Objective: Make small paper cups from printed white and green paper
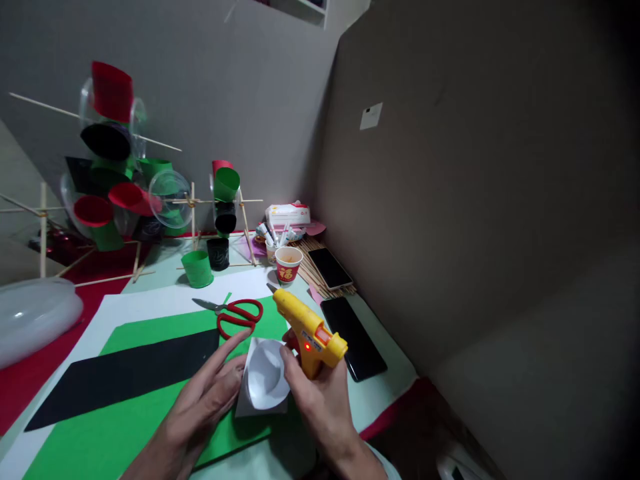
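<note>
My right hand (pixel 323 393) is wrapped round the handle of a yellow hot glue gun (pixel 300 313), whose red light glows. Its nozzle points up and to the left, away from me. The right thumb touches the edge of a white paper tube (pixel 267 375), which stands on a white paper square (pixel 244 403). On the square's left side rests my left hand (pixel 203 400), fingers stretched out and touching or close to the paper's edge. Just beyond those fingertips lie red-handled scissors (pixel 240 313), on a green sheet (pixel 145 427) partly covered by a black strip (pixel 125 373).
Two phones (pixel 354 339) lie at the right, beside wooden sticks (pixel 307 263). Behind are a red-and-white paper cup (pixel 289 265), a green cup (pixel 197 269) and a black cup (pixel 219 254). Stick frames with coloured tubes (pixel 113 93) stand back left; a white balloon (pixel 37 320) is near left.
</note>
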### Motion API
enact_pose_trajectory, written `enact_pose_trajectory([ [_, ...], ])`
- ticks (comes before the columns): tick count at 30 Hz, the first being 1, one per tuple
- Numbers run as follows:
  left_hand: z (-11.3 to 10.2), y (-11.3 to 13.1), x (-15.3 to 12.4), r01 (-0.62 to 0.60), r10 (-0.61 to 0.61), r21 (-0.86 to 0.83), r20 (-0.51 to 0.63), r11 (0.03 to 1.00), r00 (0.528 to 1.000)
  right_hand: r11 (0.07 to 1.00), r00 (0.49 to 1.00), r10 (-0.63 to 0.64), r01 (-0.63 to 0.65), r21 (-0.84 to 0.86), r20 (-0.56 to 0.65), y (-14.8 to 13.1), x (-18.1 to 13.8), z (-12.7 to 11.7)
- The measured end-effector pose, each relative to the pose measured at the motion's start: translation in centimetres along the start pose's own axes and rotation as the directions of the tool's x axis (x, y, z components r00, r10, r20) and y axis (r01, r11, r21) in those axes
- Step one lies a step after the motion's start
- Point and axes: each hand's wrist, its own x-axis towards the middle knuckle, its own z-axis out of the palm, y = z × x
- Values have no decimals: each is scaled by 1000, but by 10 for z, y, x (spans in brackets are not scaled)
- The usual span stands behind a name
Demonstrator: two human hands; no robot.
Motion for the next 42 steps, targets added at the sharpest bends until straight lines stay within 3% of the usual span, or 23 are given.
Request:
enact_pose_trajectory([
  [5, 6, 2, 2, 48, -49, 67, 18, 997, 999, 1000, 997, 26, -27, -13, -71, 7, 5, -2],
  [11, 4, -13, 18, 135, -140, 61, 81, 989, 987, 999, 987, 31, -34, -12, -160, 15, -2, -21],
  [18, -1, -10, 16, 22, -36, 155, 90, 988, 995, 999, 971, 36, -27, 37, -237, 26, -2, -28],
  [20, -11, -9, 9, -44, 22, 302, 76, 952, 997, 998, 973, 45, -35, 48, -228, 25, 0, -27],
  [21, -18, -10, 5, -105, 82, 424, 72, 900, 994, 998, 974, 50, -39, 53, -223, 25, 1, -26],
  [22, -27, -13, 1, -214, 189, 604, 106, 768, 976, 997, 974, 55, -43, 57, -219, 24, 2, -26],
  [24, -47, -20, -7, -431, 424, 823, 263, 370, 867, 997, 975, 64, -51, 66, -212, 22, 4, -27],
  [25, -57, -23, -10, -486, 464, 861, 374, 147, 803, 996, 975, 67, -54, 69, -211, 22, 5, -28],
  [28, -79, -28, -15, -589, 322, 683, 727, -432, 607, 996, 975, 77, -63, 71, -210, 21, 11, -31],
  [30, -87, -24, -13, -574, 166, 489, 836, -656, 523, 996, 975, 79, -67, 64, -209, 20, 14, -33],
  [32, -93, -18, -9, -547, 70, 354, 879, -759, 472, 996, 976, 79, -68, 57, -205, 18, 18, -35],
  [34, -97, -13, -6, -537, 31, 293, 896, -791, 444, 997, 977, 74, -65, 51, -202, 14, 20, -37],
  [42, -115, -20, -6, -478, 169, 413, 865, -775, 473, 997, 975, 67, -59, 42, -214, 3, 25, -42],
])
